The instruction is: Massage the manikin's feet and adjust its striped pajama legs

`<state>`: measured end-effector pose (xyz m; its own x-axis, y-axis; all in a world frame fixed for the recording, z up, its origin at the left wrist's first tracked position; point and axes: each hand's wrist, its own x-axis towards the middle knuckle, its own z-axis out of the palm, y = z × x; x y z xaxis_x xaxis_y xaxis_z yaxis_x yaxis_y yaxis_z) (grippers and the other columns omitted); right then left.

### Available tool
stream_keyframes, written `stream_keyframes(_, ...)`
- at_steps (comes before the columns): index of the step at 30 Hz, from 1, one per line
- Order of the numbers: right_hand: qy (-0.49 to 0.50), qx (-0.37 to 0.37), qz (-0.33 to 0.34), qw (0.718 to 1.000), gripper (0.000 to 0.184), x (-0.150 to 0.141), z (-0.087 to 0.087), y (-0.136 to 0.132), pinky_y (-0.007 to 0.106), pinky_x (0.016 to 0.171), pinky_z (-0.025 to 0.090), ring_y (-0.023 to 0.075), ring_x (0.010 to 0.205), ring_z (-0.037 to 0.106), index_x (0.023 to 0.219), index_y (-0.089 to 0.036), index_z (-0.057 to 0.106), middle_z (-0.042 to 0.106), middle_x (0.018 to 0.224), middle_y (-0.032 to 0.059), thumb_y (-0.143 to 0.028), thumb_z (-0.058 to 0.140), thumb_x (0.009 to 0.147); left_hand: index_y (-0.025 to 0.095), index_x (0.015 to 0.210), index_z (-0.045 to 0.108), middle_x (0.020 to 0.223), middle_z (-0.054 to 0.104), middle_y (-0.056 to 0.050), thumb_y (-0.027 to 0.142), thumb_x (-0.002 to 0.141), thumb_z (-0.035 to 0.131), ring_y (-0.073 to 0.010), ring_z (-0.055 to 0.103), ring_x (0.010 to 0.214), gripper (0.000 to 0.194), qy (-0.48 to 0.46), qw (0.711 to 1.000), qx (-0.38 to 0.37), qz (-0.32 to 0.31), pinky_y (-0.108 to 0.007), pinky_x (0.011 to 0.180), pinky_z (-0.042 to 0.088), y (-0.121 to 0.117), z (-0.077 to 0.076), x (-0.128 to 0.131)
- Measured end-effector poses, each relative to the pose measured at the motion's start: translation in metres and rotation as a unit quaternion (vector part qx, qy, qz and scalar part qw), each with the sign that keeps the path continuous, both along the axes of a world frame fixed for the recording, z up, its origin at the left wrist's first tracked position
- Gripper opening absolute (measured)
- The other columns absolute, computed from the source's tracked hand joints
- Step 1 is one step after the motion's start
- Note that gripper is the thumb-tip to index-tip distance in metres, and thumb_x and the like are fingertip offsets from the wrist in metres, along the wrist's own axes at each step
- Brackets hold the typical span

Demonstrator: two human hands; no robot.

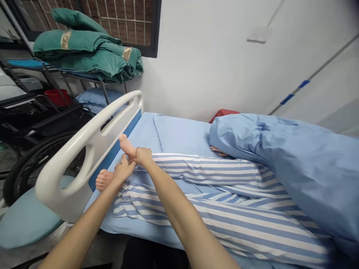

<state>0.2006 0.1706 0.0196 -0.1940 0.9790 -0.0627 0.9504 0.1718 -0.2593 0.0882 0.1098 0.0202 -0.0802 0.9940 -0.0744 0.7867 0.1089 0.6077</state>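
Two legs in blue-and-white striped trousers lie stretched out on a bed. The farther foot points up, its toes close to the bed's end board. My right hand is closed around the ankle of that foot, at the trouser cuff. Beside it, my left hand has its fingers against the underside of the same foot, near the heel; part of the grip is hidden. The nearer foot rests on the sheet, partly behind my left wrist.
A white end board closes off the bed's left end. The blue quilt covers the body at right, with fingertips showing under its edge. Beyond the board stand a wheelchair, a round pale-blue seat and folded green bedding.
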Motion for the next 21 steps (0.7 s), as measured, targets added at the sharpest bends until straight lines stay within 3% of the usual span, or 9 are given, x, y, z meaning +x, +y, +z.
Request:
stream_keyframes(4, -0.005, -0.011, -0.009, 1.000, 0.053, -0.009, -0.029, -0.011, 0.042, 0.089, 0.040, 0.0271, 0.099, 0.060, 0.102, -0.015, 0.058, 0.066, 0.101, 0.0147, -0.057, 0.060, 0.069, 0.015, 0.128, 0.045, 0.116, 0.061, -0.016, 0.025, 0.079, 0.045, -0.0284, 0.055, 0.111, 0.049, 0.028, 0.990, 0.133, -0.047, -0.041, 0.096, 0.040, -0.032, -0.005, 0.003)
stream_keyframes(6, -0.012, 0.005, -0.015, 1.000, 0.047, -0.012, -0.036, -0.019, 0.041, 0.088, 0.040, 0.0275, 0.101, 0.059, 0.105, -0.015, 0.057, 0.064, 0.105, 0.0156, -0.050, 0.059, 0.073, 0.020, 0.115, 0.056, 0.113, 0.063, -0.011, 0.019, 0.079, 0.041, -0.0238, 0.054, 0.110, 0.038, 0.004, 0.978, 0.196, -0.069, -0.037, 0.099, 0.038, -0.050, -0.006, 0.003)
stream_keyframes(9, -0.027, 0.035, -0.026, 0.999, 0.046, -0.014, -0.036, -0.036, 0.041, 0.088, 0.039, 0.0290, 0.104, 0.056, 0.108, -0.014, 0.055, 0.060, 0.112, 0.0177, -0.044, 0.060, 0.074, 0.024, 0.089, 0.062, 0.094, 0.067, -0.006, 0.018, 0.081, 0.037, -0.0205, 0.059, 0.096, 0.026, -0.065, 0.968, 0.228, -0.080, -0.034, 0.090, 0.043, -0.083, -0.008, -0.003)
stream_keyframes(11, -0.025, 0.081, -0.020, 0.996, 0.044, -0.014, -0.030, -0.054, 0.041, 0.089, 0.038, 0.0293, 0.108, 0.052, 0.110, -0.015, 0.054, 0.056, 0.118, 0.0176, -0.042, 0.058, 0.076, 0.025, 0.075, 0.059, 0.080, 0.066, -0.004, 0.021, 0.080, 0.040, -0.0199, 0.060, 0.083, 0.020, -0.109, 0.968, 0.223, -0.040, -0.034, 0.081, 0.046, -0.107, -0.014, -0.015)
stream_keyframes(14, 0.016, 0.147, 0.003, 0.989, 0.036, -0.014, -0.023, -0.091, 0.038, 0.092, 0.038, 0.0266, 0.111, 0.049, 0.113, -0.018, 0.052, 0.055, 0.121, 0.0142, -0.035, 0.050, 0.081, 0.025, 0.063, 0.052, 0.067, 0.061, -0.001, 0.026, 0.077, 0.042, -0.0196, 0.058, 0.071, 0.017, -0.165, 0.970, 0.165, 0.072, -0.032, 0.071, 0.045, -0.134, -0.034, -0.041)
stream_keyframes(16, 0.056, 0.131, 0.027, 0.989, 0.035, -0.016, -0.023, -0.117, 0.035, 0.091, 0.039, 0.0247, 0.108, 0.050, 0.113, -0.018, 0.052, 0.058, 0.115, 0.0119, -0.033, 0.048, 0.081, 0.024, 0.064, 0.051, 0.065, 0.059, -0.001, 0.028, 0.073, 0.043, -0.0197, 0.057, 0.069, 0.013, -0.210, 0.959, 0.116, 0.152, -0.032, 0.069, 0.045, -0.140, -0.051, -0.057)
stream_keyframes(18, 0.080, 0.082, 0.052, 0.992, 0.038, -0.020, -0.027, -0.139, 0.036, 0.088, 0.041, 0.0253, 0.104, 0.053, 0.113, -0.018, 0.052, 0.060, 0.110, 0.0105, -0.036, 0.049, 0.080, 0.022, 0.077, 0.055, 0.072, 0.062, -0.001, 0.028, 0.067, 0.048, -0.0200, 0.059, 0.073, 0.014, -0.285, 0.934, 0.079, 0.198, -0.031, 0.070, 0.046, -0.137, -0.068, -0.066)
stream_keyframes(21, 0.069, 0.018, 0.059, 0.996, 0.052, -0.029, -0.036, -0.156, 0.041, 0.083, 0.044, 0.0301, 0.101, 0.056, 0.115, -0.017, 0.049, 0.060, 0.110, 0.0120, -0.040, 0.059, 0.070, 0.019, 0.097, 0.055, 0.081, 0.066, -0.002, 0.022, 0.055, 0.053, -0.0184, 0.059, 0.072, 0.042, -0.407, 0.894, 0.027, 0.183, -0.028, 0.065, 0.045, -0.123, -0.082, -0.064)
